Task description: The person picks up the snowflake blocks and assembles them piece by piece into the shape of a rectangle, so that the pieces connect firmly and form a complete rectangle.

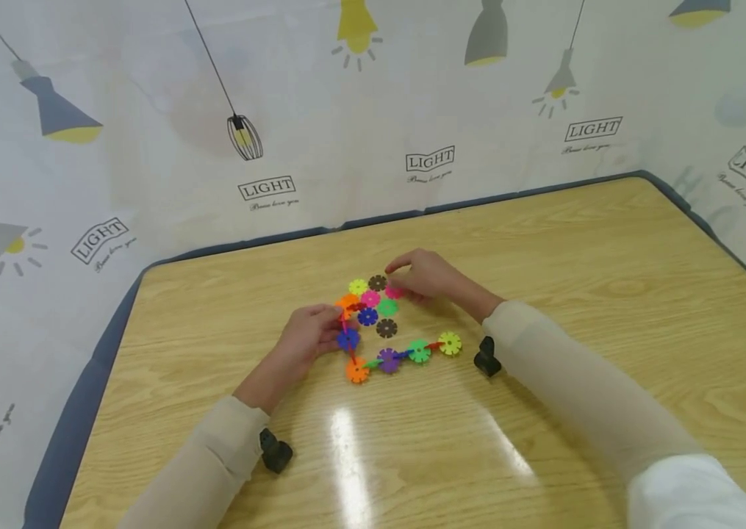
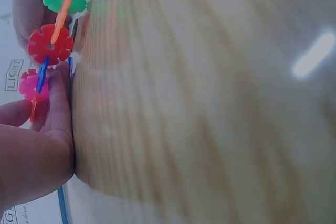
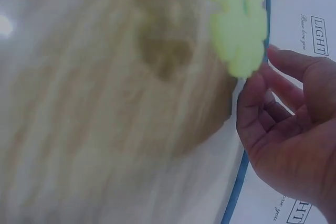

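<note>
My left hand (image 1: pixel 309 336) holds the upper left part of a chain of interlocked, notched plastic discs. In the left wrist view a pink disc (image 2: pixel 34 86) sits between its thumb and fingers. An orange disc (image 1: pixel 357 370) forms the chain's lower corner, and a yellow disc (image 1: pixel 450 344) its right end. My right hand (image 1: pixel 427 275) hovers at the right edge of the loose discs, fingers loosely bent beside a pink loose disc (image 1: pixel 394 292). In the right wrist view the thumb and fingers stand apart, partly behind the chain's yellow end.
Several loose discs lie inside the chain's bend, among them a brown disc (image 1: pixel 386 328), a green disc (image 1: pixel 387 307) and a yellow loose disc (image 1: pixel 358 286). The wooden table (image 1: pixel 544 242) ends at a sheet printed with lamps (image 1: pixel 346 125) behind and at both sides.
</note>
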A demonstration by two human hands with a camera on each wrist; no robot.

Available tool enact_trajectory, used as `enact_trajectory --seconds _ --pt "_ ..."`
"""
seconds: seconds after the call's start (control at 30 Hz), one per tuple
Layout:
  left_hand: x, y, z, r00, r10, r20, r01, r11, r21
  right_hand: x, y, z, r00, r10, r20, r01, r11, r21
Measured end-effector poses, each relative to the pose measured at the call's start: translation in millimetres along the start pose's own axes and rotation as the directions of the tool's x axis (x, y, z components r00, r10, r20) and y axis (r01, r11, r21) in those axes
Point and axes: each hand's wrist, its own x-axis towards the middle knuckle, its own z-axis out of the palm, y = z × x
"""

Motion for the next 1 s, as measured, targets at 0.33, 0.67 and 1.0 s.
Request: enact_trajectory --seconds 0.33,0.67,1.0 --pt "3.0 -1.4 -7.5 0.998 -0.014 0.069 0.014 1.0 0.011 20.8 -9.4 2.0 0.998 -0.061 0.008 0.061 0.996 -0.063" --pt "3.3 -1.9 -8.3 0.998 -0.03 0.058 0.029 0.999 0.016 27.8 -11.5 1.4 0.999 0.022 0.041 -0.019 0.998 -0.054" --pt "2.9 -0.4 -10.4 0.996 -0.046 0.073 0.045 0.999 0.007 16.5 -5.1 -11.1 0.991 0.086 0.105 -0.105 0.976 0.193"
